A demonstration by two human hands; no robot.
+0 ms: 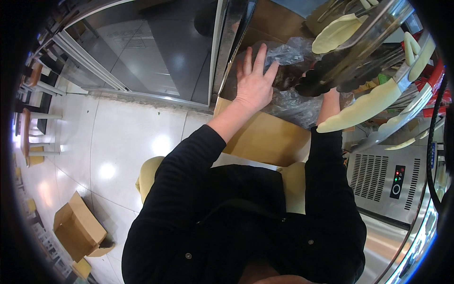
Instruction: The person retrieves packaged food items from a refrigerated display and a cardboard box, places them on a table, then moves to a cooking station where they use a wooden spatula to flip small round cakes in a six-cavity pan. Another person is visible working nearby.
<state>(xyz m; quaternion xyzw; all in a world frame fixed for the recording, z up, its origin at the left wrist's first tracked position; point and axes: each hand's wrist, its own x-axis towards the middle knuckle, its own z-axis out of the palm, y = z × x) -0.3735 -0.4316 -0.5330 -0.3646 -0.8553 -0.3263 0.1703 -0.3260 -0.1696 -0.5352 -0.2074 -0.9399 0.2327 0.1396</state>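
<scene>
An open cardboard box (pixel 264 138) stands in front of me with a clear plastic liner bag (pixel 294 106) inside it. My left hand (pixel 256 83) lies over the box's left part, palm down with fingers apart, against the plastic. My right hand (pixel 330 95) reaches into the right side of the box; its fingers are mostly hidden behind hanging tongs, so what they touch cannot be told. Between the hands, dark brown contents (pixel 283 78) show through the opening of the bag. Crumpled plastic (pixel 289 53) is bunched near the left fingertips.
Several tongs with cream scalloped tips (pixel 365 103) hang close above the right forearm. A steel appliance with vents (pixel 383 177) stands at right. Glass sliding doors (pixel 159 53) are at upper left. Another open cardboard box (pixel 79 230) lies on the tiled floor, lower left.
</scene>
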